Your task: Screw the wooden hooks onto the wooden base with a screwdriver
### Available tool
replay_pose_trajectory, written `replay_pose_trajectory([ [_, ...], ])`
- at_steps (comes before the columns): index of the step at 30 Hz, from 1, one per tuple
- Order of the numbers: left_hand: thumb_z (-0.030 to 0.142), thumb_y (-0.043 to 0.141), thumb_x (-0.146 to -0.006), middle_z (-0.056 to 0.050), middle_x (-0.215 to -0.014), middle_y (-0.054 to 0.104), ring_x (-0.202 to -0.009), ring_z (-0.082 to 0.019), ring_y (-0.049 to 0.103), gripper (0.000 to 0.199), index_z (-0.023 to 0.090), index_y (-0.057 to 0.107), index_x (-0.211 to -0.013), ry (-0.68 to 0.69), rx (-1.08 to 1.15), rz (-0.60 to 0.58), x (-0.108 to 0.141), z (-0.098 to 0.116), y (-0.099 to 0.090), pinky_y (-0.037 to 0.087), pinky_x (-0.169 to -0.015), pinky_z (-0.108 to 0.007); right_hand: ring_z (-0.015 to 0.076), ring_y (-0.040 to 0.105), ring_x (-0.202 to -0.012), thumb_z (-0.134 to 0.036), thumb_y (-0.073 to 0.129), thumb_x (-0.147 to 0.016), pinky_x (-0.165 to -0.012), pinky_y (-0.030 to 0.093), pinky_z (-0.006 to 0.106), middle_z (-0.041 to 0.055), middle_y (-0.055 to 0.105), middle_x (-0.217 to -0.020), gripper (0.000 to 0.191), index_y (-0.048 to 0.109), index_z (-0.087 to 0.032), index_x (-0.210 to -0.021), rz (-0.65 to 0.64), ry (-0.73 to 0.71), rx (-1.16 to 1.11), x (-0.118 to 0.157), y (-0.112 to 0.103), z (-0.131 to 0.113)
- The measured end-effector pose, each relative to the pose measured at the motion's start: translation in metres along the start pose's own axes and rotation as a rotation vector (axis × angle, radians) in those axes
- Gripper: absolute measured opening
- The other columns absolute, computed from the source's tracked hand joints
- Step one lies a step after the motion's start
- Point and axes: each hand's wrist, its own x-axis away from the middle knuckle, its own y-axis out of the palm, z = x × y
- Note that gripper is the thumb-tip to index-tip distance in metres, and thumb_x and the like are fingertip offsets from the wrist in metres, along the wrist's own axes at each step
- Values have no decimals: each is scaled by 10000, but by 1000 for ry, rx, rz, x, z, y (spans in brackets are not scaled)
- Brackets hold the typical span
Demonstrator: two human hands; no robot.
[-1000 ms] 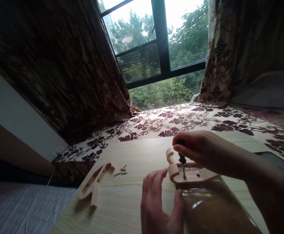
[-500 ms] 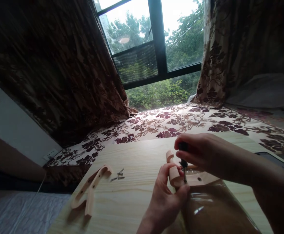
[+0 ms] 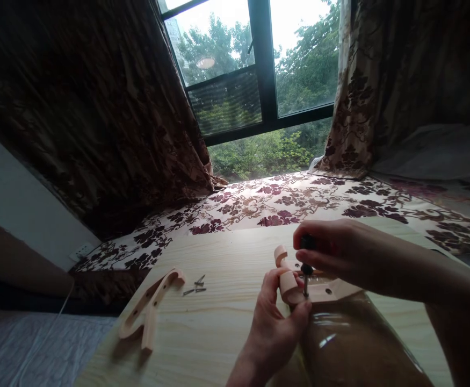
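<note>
My right hand (image 3: 331, 244) is closed around the black handle of a screwdriver (image 3: 306, 269). Its metal shaft points down, with the tip at the near wooden hook (image 3: 317, 293), close to its curled end. My left hand (image 3: 277, 317) grips that curled end, fingers behind and thumb at the front near the tip. The pale hook has a dark hole farther along and lies on a brown, glossy, plastic-covered object (image 3: 351, 344). Just behind it is another curled wooden hook (image 3: 281, 256), partly hidden by my hands.
On the pale wooden board (image 3: 218, 252) lie several screws (image 3: 196, 287) and, to their left, two more curved wooden hooks (image 3: 152, 309). Behind the board spreads a flowered cloth (image 3: 259, 199) below a window (image 3: 265, 70). A wall socket (image 3: 82, 251) sits at the left.
The screwdriver handle and my right hand have shifted slightly to the right. My left hand keeps its hold on the wooden hook. The view has moved a little.
</note>
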Motion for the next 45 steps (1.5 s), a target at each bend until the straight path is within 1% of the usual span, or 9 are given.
replay_pose_trajectory([
  [5,243,673,-773,4,-991,609,-900,-157,545,269,231,544,-1008,17,-2,21,0,0,-4,413,-838,-283,106,499,-559,-335,538,-911,-517,366,220,-44,599,-665,140,577,-223,-836,49,-12,5,-4,5,0],
  [8,260,665,-789,4,-980,612,-895,-156,550,251,232,548,-1010,29,-1,47,-1,-3,-8,414,-845,-286,102,495,-566,-304,516,-929,-531,380,214,-41,605,-683,124,567,-216,-858,45,-43,-30,-5,8,-4],
  [12,273,655,-783,-11,-986,625,-917,-172,564,289,223,545,-1045,62,2,102,-1,-10,-12,411,-870,-301,115,539,-623,-262,471,-957,-576,411,223,-19,637,-747,140,545,-212,-850,32,-71,-79,-6,14,-9],
  [20,289,685,-713,-5,-936,634,-842,-166,570,329,221,563,-1011,97,-4,185,0,-25,-10,422,-807,-285,133,556,-627,-261,428,-970,-571,405,244,-11,619,-730,193,473,-219,-787,35,-56,-69,-9,21,-11],
  [25,292,674,-710,-7,-970,663,-917,-184,595,366,233,561,-1053,105,-45,265,-1,-30,-8,403,-882,-289,129,536,-595,-289,421,-978,-549,392,242,-14,607,-705,219,453,-221,-772,37,-43,-50,-9,22,-9],
  [28,318,675,-713,-14,-957,664,-918,-190,600,347,227,569,-1031,115,-37,253,-1,-31,-8,410,-874,-287,132,544,-595,-287,414,-978,-551,394,246,-6,611,-704,220,459,-217,-774,56,-35,-36,-11,23,-5],
  [33,388,686,-721,-26,-943,663,-922,-200,600,320,219,587,-974,126,-28,235,-2,-30,-8,416,-855,-288,152,548,-606,-303,448,-956,-578,400,272,5,617,-702,203,465,-216,-773,69,33,17,-12,20,-4],
  [39,415,696,-718,-23,-949,677,-891,-196,605,347,225,589,-988,95,-74,269,0,-30,-8,427,-842,-290,129,558,-651,-313,463,-957,-585,422,216,-21,624,-739,188,544,-230,-810,-29,-19,-137,-5,11,-16],
  [45,419,678,-722,-22,-938,671,-856,-185,610,394,222,573,-1047,80,-58,271,0,-30,-7,433,-821,-282,125,541,-618,-319,437,-968,-570,407,223,-17,613,-709,224,521,-217,-788,1,-11,-137,-10,17,-14],
])
